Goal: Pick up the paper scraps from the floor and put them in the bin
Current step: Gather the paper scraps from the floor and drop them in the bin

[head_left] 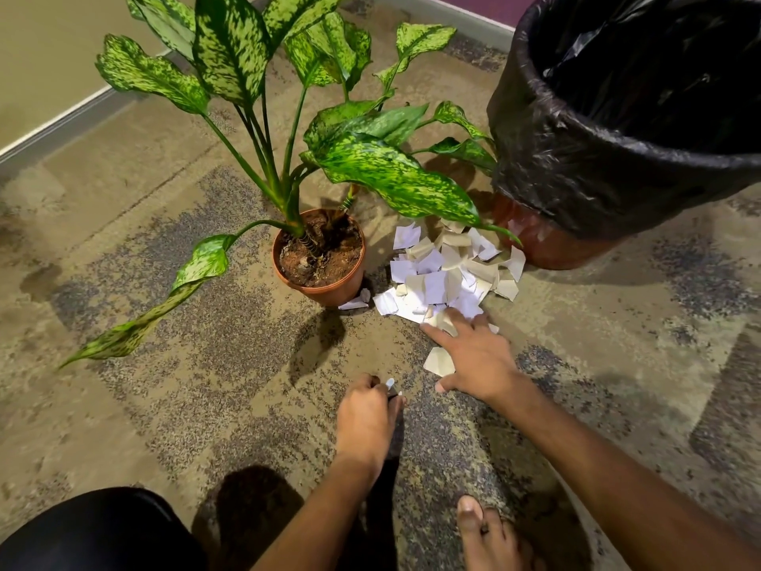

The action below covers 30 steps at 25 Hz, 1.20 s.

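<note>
Left grip [366,414] pinches a small scrap [389,383]; right grip [473,356] lies spread open on the scraps [444,274] beside the bin [576,166].

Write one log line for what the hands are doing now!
left hand: grips scrap | right hand: spread on scraps | bin: beside pile

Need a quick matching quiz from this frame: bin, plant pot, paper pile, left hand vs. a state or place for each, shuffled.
1. bin
2. plant pot
3. paper pile
4. left hand

A. right hand spread at its near edge
B. pinches a small scrap
C. lined with a black bag
D. filled with soil, left of the scraps

Pairs: 1-C, 2-D, 3-A, 4-B
</note>
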{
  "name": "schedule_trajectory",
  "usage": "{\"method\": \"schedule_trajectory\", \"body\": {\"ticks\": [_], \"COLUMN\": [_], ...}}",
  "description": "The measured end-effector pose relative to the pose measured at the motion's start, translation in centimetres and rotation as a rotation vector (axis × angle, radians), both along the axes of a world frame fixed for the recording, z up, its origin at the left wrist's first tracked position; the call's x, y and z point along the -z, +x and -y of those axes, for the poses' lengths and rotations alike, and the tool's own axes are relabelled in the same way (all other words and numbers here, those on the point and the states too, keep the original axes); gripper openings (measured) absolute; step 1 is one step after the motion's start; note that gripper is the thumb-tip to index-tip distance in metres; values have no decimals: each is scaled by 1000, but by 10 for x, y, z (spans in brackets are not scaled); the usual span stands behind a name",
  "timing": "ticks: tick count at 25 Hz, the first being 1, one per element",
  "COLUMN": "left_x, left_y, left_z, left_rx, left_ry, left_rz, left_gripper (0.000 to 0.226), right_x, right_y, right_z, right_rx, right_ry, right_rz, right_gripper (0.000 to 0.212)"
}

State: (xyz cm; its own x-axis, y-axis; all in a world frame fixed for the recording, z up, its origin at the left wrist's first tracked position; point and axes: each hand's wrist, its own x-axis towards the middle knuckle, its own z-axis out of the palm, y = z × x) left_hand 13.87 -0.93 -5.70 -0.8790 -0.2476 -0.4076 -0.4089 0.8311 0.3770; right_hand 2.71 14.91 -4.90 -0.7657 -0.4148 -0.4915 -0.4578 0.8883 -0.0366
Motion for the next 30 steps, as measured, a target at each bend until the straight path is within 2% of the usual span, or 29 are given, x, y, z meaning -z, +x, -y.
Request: {"method": "schedule_trajectory", "body": {"ticks": [5, 10, 13, 16, 20, 24, 26, 30], "left_x": [2, 2, -5, -22, -56, -92, -109, -145], "left_y": [-6, -11, -16, -31, -62, -89, -102, -122], "left_z": [-12, -12, -8, -8, -22, -37, -49, -72], "left_rx": [103, 96, 17, -45, -18, 225, 352, 346], "left_ry": [-65, -41, 53, 152, 183, 118, 106, 193], "left_rz": [41, 48, 13, -62, -238, -575, -759, -989], "left_gripper": [22, 17, 14, 14, 15, 11, 13, 24], "right_x": [3, 2, -7, -39, -127, -211, -235, -251], "right_y": [-3, -15, -17, -17, -17, -22, -34, -75], "right_z": [7, -5, -18, -27, -20, -29, -43, -69], "right_rx": [2, 110, 208, 287, 419, 468, 479, 552], "right_ry": [-115, -199, -229, -309, -567, -828, -886, -827], "right_rz": [-89, -141, -121, -151, -226, -594, -793, -990], "right_gripper": [58, 48, 34, 33, 14, 12, 13, 22]}}
